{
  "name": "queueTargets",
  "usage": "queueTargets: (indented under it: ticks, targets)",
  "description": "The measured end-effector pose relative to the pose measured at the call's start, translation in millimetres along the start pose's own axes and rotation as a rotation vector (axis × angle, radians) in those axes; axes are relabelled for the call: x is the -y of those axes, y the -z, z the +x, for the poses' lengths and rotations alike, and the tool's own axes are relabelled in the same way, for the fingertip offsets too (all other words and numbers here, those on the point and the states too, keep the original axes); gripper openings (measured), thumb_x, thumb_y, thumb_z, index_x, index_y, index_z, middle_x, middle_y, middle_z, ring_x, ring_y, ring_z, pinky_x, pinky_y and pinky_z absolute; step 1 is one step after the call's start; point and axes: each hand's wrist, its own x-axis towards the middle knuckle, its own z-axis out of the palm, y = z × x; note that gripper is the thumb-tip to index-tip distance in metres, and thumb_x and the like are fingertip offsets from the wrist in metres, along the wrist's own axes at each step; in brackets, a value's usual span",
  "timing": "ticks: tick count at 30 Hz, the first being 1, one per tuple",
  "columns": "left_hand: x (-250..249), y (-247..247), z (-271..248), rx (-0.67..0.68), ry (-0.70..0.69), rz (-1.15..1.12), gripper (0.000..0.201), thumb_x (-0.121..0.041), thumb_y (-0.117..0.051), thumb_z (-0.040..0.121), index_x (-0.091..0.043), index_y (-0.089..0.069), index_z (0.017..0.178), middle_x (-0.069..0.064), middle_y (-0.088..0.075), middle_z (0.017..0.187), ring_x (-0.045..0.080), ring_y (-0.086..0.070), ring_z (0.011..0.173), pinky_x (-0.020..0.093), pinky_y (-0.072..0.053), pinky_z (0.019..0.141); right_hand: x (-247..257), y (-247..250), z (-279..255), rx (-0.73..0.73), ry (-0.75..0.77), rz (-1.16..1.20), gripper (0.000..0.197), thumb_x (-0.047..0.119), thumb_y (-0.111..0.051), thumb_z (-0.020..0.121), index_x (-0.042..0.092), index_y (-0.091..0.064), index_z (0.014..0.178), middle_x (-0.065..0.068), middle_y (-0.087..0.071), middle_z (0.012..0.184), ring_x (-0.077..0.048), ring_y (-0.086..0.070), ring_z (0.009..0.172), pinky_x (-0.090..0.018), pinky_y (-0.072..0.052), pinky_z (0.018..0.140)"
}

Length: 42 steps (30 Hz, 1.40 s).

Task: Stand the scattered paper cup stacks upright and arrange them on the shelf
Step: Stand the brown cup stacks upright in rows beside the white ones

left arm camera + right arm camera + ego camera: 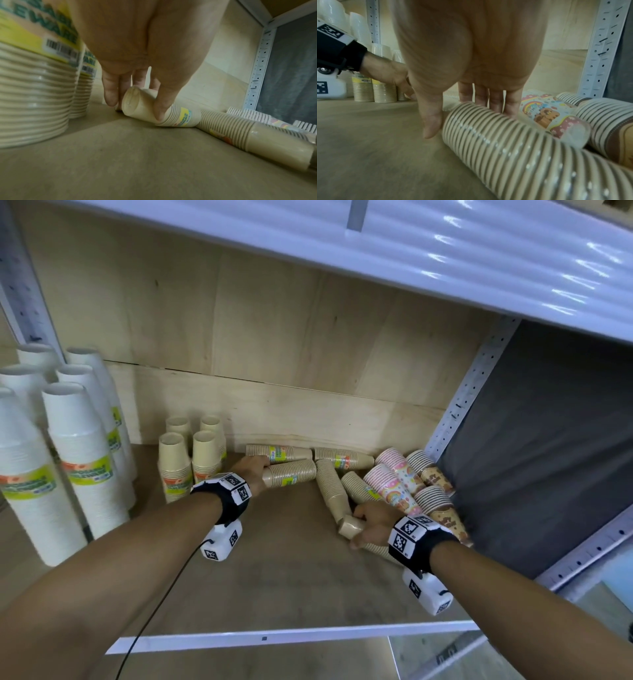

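Observation:
Several beige paper cup stacks lie on the wooden shelf board [291,577]. My left hand [262,472] [135,108] grips the narrow end of one lying stack [291,472] [180,116], thumb on one side and fingers on the other. My right hand [359,529] [468,121] reaches over another lying beige stack [373,547] [505,142], thumb in front and fingers behind it. Between the hands lies a third stack [330,491] [240,129]. A few beige stacks [191,460] [375,90] stand upright at the back left.
Tall white cup stacks [68,446] stand at the far left. Pink rainbow stacks [400,484] [544,112] and brown patterned stacks [435,474] lie by the right post [472,385]. More beige stacks [342,457] lie against the back panel. The upper shelf [445,251] hangs low overhead.

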Motion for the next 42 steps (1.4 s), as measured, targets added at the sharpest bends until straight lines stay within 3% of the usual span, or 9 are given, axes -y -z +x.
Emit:
queueTargets:
  ticks: [2, 6, 9, 14, 18, 23, 35, 39, 42]
  targets:
    - [-4.6, 6.8, -5.2, 0.015, 0.003, 0.002, 0.052, -0.011, -0.068, 0.082, -0.015, -0.057, 0.133, 0.010, -0.059, 0.130, 0.029, -0.057, 0.118, 0.033, -0.047, 0.095, 2.7, 4.6, -2.7, -0.016, 0.014, 0.004, 0.055, 0.040, -0.080, 0.070, 0.014, -0.063, 0.116, -0.002, -0.065, 0.107, -0.020, -0.062, 0.097, -0.030, -0.048, 0.077]
    - [-16.1, 23.8, -14.9, 0.024, 0.009, 0.015, 0.056, -0.014, -0.072, 0.080, -0.017, -0.055, 0.134, 0.010, -0.056, 0.135, 0.029, -0.056, 0.120, 0.033, -0.047, 0.098, 9.2, 16.8, -11.7, -0.063, 0.044, 0.023, 0.045, 0.040, -0.081, 0.069, 0.014, -0.065, 0.103, 0.004, -0.057, 0.085, -0.017, -0.056, 0.082, -0.023, -0.037, 0.056]
    - [-28.7, 38.4, -22.4, 0.020, 0.001, 0.046, 0.053, -0.014, -0.072, 0.084, -0.014, -0.055, 0.134, 0.009, -0.053, 0.135, 0.027, -0.053, 0.123, 0.031, -0.045, 0.098, 17.7, 29.2, -16.5, -0.098, 0.079, 0.050, 0.043, 0.045, -0.078, 0.069, 0.016, -0.060, 0.094, 0.005, -0.054, 0.084, -0.015, -0.053, 0.077, -0.025, -0.035, 0.055]
    - [-47.7, 70.7, -40.6, -0.013, -0.064, 0.024, 0.047, -0.015, -0.073, 0.082, -0.016, -0.060, 0.127, 0.003, -0.058, 0.117, 0.020, -0.057, 0.098, 0.025, -0.043, 0.074, 44.6, 55.9, -18.2, -0.160, 0.158, 0.106, 0.035, 0.046, -0.076, 0.070, 0.021, -0.056, 0.082, 0.005, -0.055, 0.082, -0.013, -0.053, 0.073, -0.027, -0.037, 0.059]
    - [-56.2, 100.0, -59.5, -0.008, -0.083, 0.055, 0.043, -0.012, -0.075, 0.082, -0.013, -0.061, 0.122, 0.005, -0.057, 0.122, 0.023, -0.058, 0.108, 0.025, -0.043, 0.074, 69.4, 70.2, -15.5, -0.213, 0.238, 0.258, 0.048, 0.038, -0.080, 0.067, 0.026, -0.056, 0.106, 0.004, -0.063, 0.103, -0.017, -0.061, 0.097, -0.029, -0.049, 0.079]
    - [-46.2, 124.4, -82.7, 0.002, -0.029, 0.105, 0.042, -0.010, -0.072, 0.084, -0.012, -0.062, 0.125, 0.006, -0.054, 0.131, 0.023, -0.056, 0.117, 0.022, -0.043, 0.078, 103.7, 74.6, -8.9, -0.256, 0.313, 0.272, 0.039, 0.032, -0.079, 0.071, 0.025, -0.052, 0.098, 0.005, -0.058, 0.096, -0.017, -0.058, 0.093, -0.027, -0.043, 0.069]
    - [3.9, 150.5, -133.4, -0.037, 0.149, 0.081, 0.040, -0.007, -0.073, 0.083, -0.008, -0.065, 0.123, 0.009, -0.057, 0.131, 0.026, -0.057, 0.116, 0.028, -0.047, 0.083, 182.5, 57.5, 6.9, -0.228, 0.412, 0.284, 0.051, 0.022, -0.079, 0.074, 0.018, -0.054, 0.118, 0.001, -0.055, 0.105, -0.019, -0.054, 0.097, -0.025, -0.040, 0.072]
    - [15.5, 150.0, -142.0, -0.066, 0.183, 0.060, 0.037, -0.005, -0.072, 0.084, -0.004, -0.065, 0.120, 0.010, -0.060, 0.122, 0.018, -0.053, 0.095, 0.024, -0.041, 0.073, 200.7, 50.2, 10.0, -0.210, 0.427, 0.302, 0.060, 0.021, -0.079, 0.074, 0.018, -0.052, 0.128, 0.001, -0.056, 0.111, -0.021, -0.057, 0.108, -0.024, -0.039, 0.077]
    - [21.4, 147.2, -144.9, -0.076, 0.207, 0.088, 0.035, -0.009, -0.071, 0.086, 0.001, -0.065, 0.119, 0.011, -0.061, 0.119, 0.020, -0.055, 0.096, 0.026, -0.042, 0.074, 211.9, 48.2, 9.7, -0.191, 0.455, 0.306, 0.061, 0.019, -0.078, 0.076, 0.017, -0.051, 0.130, 0.000, -0.057, 0.115, -0.021, -0.056, 0.106, -0.020, -0.040, 0.070]
